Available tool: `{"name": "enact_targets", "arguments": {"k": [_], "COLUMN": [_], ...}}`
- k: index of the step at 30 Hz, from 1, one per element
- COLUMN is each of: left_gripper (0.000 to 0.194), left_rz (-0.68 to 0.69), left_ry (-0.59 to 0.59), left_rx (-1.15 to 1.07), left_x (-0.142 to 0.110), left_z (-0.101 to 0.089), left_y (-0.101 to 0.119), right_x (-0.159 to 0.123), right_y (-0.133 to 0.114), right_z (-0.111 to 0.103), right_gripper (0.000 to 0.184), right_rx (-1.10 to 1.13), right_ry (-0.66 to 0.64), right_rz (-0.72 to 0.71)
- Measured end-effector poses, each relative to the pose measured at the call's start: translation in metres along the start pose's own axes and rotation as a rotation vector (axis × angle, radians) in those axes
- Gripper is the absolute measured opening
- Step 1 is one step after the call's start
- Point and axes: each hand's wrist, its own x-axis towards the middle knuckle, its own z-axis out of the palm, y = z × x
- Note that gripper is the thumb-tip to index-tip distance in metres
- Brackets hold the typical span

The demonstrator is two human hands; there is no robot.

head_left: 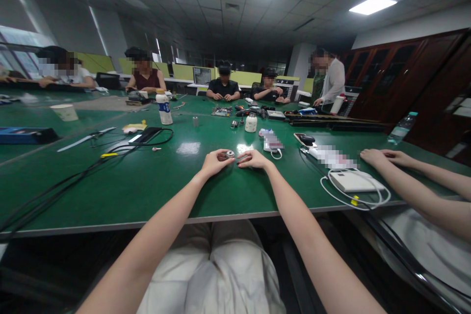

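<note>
My left hand [217,162] rests on the green table [147,191], its thumb and fingers closed around a small silver metal cylinder [230,154] with a round opening in its top. Just right of it, my right hand [253,160] lies loosely curved, thumb and forefinger a little apart and pointing toward the cylinder. Nothing shows clearly between the right fingers. Farther back stand a similar metal cylinder [195,120] and a small white jar [250,122]. Another dark, shiny cylindrical part [234,123] is beside the jar.
Black cables [73,176] run along the left. A key [156,149] and a labelled bottle [164,108] are beyond them. To the right are a phone [304,139], a white power bank [355,181] with a cable, and a neighbour's hands [379,157]. Several people sit across the table.
</note>
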Motion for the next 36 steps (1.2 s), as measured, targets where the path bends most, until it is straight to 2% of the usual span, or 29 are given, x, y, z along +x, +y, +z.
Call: {"name": "enact_targets", "arguments": {"k": [4,8,10,13,16,20,26,32,36], "left_gripper": [0.053,0.056,0.057,0.057,0.058,0.057,0.051,0.058,0.058], "left_rz": [0.0,-0.001,-0.001,0.001,0.006,0.012,0.032,0.015,0.007], "left_ry": [-0.002,-0.025,-0.038,-0.061,-0.064,-0.071,-0.074,-0.063,-0.06], "left_rx": [-0.023,-0.053,-0.053,-0.068,-0.081,-0.085,-0.075,-0.083,-0.09], "left_x": [0.0,0.001,0.001,0.001,0.0,0.001,0.001,0.001,0.001], "left_z": [0.0,0.0,0.0,0.0,0.0,0.0,-0.001,0.0,0.0], "left_y": [0.0,-0.002,-0.003,-0.004,-0.004,-0.004,-0.003,-0.004,-0.006], "right_x": [0.002,0.005,0.006,0.006,0.006,0.005,0.004,0.005,0.005], "right_y": [-0.002,-0.013,-0.02,-0.025,-0.026,-0.025,-0.026,-0.026,-0.025], "right_z": [0.006,0.016,0.023,0.033,0.042,0.048,0.051,0.05,0.047], "right_gripper": [0.033,0.023,0.019,0.016,0.015,0.01,0.011,0.015,0.018], "right_rx": [-0.058,-0.069,-0.051,-0.035,-0.037,-0.081,-0.117,-0.141,-0.239], "right_ry": [0.094,0.341,0.414,0.388,0.334,0.365,0.351,0.412,0.392], "right_rz": [-0.065,-0.279,-0.379,-0.451,-0.456,-0.46,-0.476,-0.481,-0.49]}}
